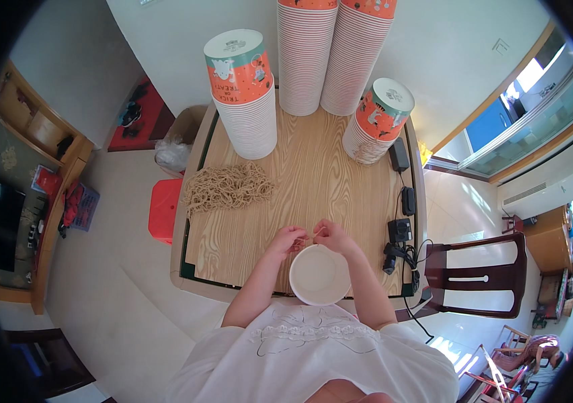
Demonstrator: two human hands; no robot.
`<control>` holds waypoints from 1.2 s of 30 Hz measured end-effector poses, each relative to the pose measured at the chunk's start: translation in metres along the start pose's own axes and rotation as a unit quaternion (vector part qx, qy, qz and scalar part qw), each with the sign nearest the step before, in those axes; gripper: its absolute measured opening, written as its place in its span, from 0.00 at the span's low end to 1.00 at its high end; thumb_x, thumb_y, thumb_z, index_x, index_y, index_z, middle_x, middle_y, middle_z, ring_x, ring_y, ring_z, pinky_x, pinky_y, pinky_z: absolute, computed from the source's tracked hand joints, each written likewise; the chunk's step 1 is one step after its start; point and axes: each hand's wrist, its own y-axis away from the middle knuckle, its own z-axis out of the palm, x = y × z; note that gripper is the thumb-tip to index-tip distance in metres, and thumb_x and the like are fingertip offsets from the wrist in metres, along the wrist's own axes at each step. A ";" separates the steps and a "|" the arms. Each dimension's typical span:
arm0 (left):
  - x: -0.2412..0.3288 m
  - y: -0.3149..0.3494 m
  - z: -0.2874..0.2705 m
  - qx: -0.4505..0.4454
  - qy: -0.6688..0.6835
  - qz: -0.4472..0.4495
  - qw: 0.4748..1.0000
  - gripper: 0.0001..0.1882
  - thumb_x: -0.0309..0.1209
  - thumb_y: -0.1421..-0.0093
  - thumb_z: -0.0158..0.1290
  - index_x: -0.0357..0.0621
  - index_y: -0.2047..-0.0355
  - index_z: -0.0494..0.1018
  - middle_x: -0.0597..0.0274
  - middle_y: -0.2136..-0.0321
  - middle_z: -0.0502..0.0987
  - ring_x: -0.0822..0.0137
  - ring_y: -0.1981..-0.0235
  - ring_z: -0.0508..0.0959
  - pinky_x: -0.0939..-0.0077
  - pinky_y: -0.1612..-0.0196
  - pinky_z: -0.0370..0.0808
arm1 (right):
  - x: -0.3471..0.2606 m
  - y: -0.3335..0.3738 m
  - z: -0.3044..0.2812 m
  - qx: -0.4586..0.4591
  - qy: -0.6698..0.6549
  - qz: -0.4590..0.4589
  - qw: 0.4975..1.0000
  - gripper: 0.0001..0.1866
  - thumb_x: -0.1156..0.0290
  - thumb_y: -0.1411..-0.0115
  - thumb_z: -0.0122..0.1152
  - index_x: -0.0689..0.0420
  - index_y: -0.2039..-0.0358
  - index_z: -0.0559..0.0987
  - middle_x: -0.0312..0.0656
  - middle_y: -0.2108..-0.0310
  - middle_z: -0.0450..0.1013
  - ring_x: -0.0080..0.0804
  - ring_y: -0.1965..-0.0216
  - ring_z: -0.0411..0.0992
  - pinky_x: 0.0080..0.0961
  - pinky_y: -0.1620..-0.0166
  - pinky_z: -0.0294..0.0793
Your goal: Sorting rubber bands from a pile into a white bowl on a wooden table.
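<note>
A white paper bucket point(320, 277), its open mouth facing up, stands against my front at the near table edge. Over its far rim, my left hand point(289, 240) and my right hand point(333, 236) are close together, both with fingers pinched. A short, thin tan cord point(312, 234) runs between the fingertips; its ends are hidden. A loose heap of similar tan cord loops point(229, 188) lies on the table, ahead and left of my hands.
On the wood-grain table point(300, 174) stand nested orange-and-green bucket stacks: a left one point(242, 94), two tall ones at the back point(300, 60), a short one on the right point(377, 124). Black adapters and cables point(400, 232) line the right edge. A dark chair point(478, 275) stands right, a red stool point(163, 210) left.
</note>
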 end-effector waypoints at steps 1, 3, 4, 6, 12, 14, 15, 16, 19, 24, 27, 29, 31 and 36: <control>0.002 0.002 0.001 0.011 -0.015 -0.001 1.000 0.05 0.29 0.48 0.50 0.45 0.70 0.69 0.65 0.77 0.74 0.77 0.81 0.71 0.84 0.80 0.68 | 0.002 0.000 0.000 0.000 0.000 0.000 1.000 0.10 0.77 0.53 0.56 0.59 0.69 0.68 0.36 0.78 0.70 0.20 0.75 0.67 0.17 0.73 0.67; 0.004 0.007 0.006 0.005 -0.042 0.008 0.999 0.07 0.29 0.49 0.50 0.45 0.69 0.69 0.65 0.76 0.74 0.76 0.81 0.71 0.84 0.79 0.68 | 0.006 -0.001 -0.001 -0.003 -0.027 -0.005 1.000 0.09 0.79 0.53 0.54 0.59 0.69 0.67 0.36 0.79 0.69 0.20 0.75 0.67 0.16 0.73 0.66; 0.007 0.011 0.009 -0.001 -0.070 0.017 0.997 0.08 0.29 0.50 0.51 0.44 0.67 0.69 0.66 0.76 0.74 0.76 0.80 0.72 0.85 0.79 0.68 | 0.008 -0.002 -0.001 -0.002 -0.027 -0.006 1.000 0.09 0.79 0.53 0.54 0.59 0.69 0.67 0.36 0.79 0.69 0.20 0.75 0.67 0.16 0.73 0.66; 0.011 0.015 0.015 -0.032 -0.099 0.033 0.994 0.10 0.28 0.50 0.52 0.44 0.66 0.69 0.65 0.75 0.74 0.75 0.78 0.72 0.84 0.76 0.69 | 0.013 -0.003 -0.003 0.007 -0.034 -0.015 0.999 0.09 0.81 0.53 0.54 0.59 0.70 0.67 0.36 0.79 0.69 0.20 0.76 0.67 0.15 0.74 0.66; 0.005 0.001 0.011 -0.070 -0.179 0.059 0.980 0.11 0.27 0.51 0.53 0.42 0.65 0.70 0.65 0.74 0.74 0.74 0.75 0.73 0.82 0.72 0.70 | 0.011 -0.002 0.000 0.012 -0.049 -0.020 0.999 0.10 0.80 0.53 0.57 0.59 0.70 0.67 0.35 0.78 0.69 0.19 0.76 0.67 0.15 0.74 0.67; 0.005 -0.001 0.013 -0.069 -0.180 0.060 0.979 0.11 0.27 0.51 0.53 0.41 0.65 0.70 0.65 0.74 0.74 0.75 0.75 0.73 0.82 0.72 0.70 | 0.011 0.000 -0.001 0.012 -0.055 -0.020 0.998 0.10 0.79 0.53 0.57 0.59 0.70 0.67 0.35 0.78 0.69 0.19 0.76 0.67 0.15 0.74 0.67; 0.005 -0.002 0.014 -0.066 -0.175 0.056 0.981 0.11 0.26 0.51 0.53 0.40 0.66 0.70 0.65 0.74 0.73 0.75 0.75 0.73 0.83 0.72 0.70 | 0.011 0.000 -0.001 0.011 -0.060 -0.022 0.998 0.10 0.79 0.53 0.58 0.59 0.70 0.67 0.34 0.78 0.69 0.19 0.76 0.67 0.15 0.74 0.67; 0.004 -0.002 0.014 -0.062 -0.170 0.053 0.982 0.10 0.25 0.51 0.53 0.39 0.66 0.70 0.65 0.75 0.73 0.75 0.75 0.73 0.83 0.72 0.70 | 0.008 0.002 -0.001 0.010 -0.060 -0.022 0.998 0.10 0.79 0.53 0.58 0.59 0.70 0.67 0.34 0.78 0.69 0.19 0.76 0.67 0.15 0.74 0.67; 0.003 -0.004 0.011 -0.064 -0.159 0.049 0.984 0.11 0.24 0.51 0.53 0.40 0.66 0.70 0.65 0.75 0.73 0.74 0.75 0.73 0.83 0.71 0.71 | 0.004 0.004 -0.001 0.016 -0.056 -0.016 0.998 0.10 0.79 0.53 0.58 0.60 0.70 0.67 0.34 0.78 0.68 0.19 0.76 0.66 0.15 0.73 0.67; 0.007 0.001 0.010 -0.067 -0.107 0.070 0.990 0.11 0.22 0.51 0.52 0.41 0.65 0.70 0.66 0.75 0.73 0.75 0.75 0.73 0.83 0.72 0.71 | 0.008 0.003 -0.001 0.011 -0.053 -0.013 0.998 0.09 0.77 0.53 0.58 0.60 0.71 0.68 0.34 0.78 0.69 0.19 0.75 0.67 0.15 0.72 0.67; 0.008 0.002 0.012 -0.064 -0.096 0.081 0.990 0.11 0.22 0.51 0.52 0.41 0.65 0.70 0.66 0.75 0.73 0.76 0.76 0.72 0.84 0.73 0.70 | 0.021 -0.003 -0.001 0.020 -0.023 0.008 1.000 0.07 0.76 0.53 0.58 0.60 0.72 0.70 0.34 0.77 0.70 0.19 0.75 0.67 0.16 0.71 0.68; 0.007 0.003 0.009 -0.059 -0.091 0.084 0.991 0.10 0.23 0.51 0.52 0.42 0.65 0.70 0.66 0.75 0.73 0.76 0.76 0.72 0.84 0.73 0.70 | 0.022 -0.003 0.000 0.026 -0.019 0.002 0.999 0.06 0.76 0.53 0.57 0.61 0.73 0.71 0.35 0.77 0.70 0.19 0.75 0.68 0.16 0.71 0.68; 0.008 0.002 0.007 -0.058 -0.127 0.080 0.987 0.10 0.26 0.51 0.53 0.42 0.65 0.70 0.67 0.75 0.73 0.75 0.75 0.72 0.84 0.71 0.70 | 0.021 -0.003 0.000 0.034 -0.015 -0.003 0.999 0.06 0.75 0.52 0.57 0.61 0.74 0.72 0.35 0.77 0.71 0.19 0.75 0.68 0.16 0.70 0.68; 0.008 0.001 0.007 -0.032 -0.172 0.072 0.982 0.08 0.28 0.49 0.52 0.44 0.67 0.70 0.66 0.75 0.74 0.77 0.76 0.72 0.84 0.72 0.70 | 0.013 0.001 0.000 0.034 -0.008 0.023 0.999 0.06 0.74 0.52 0.57 0.61 0.74 0.72 0.34 0.78 0.71 0.18 0.75 0.67 0.16 0.71 0.67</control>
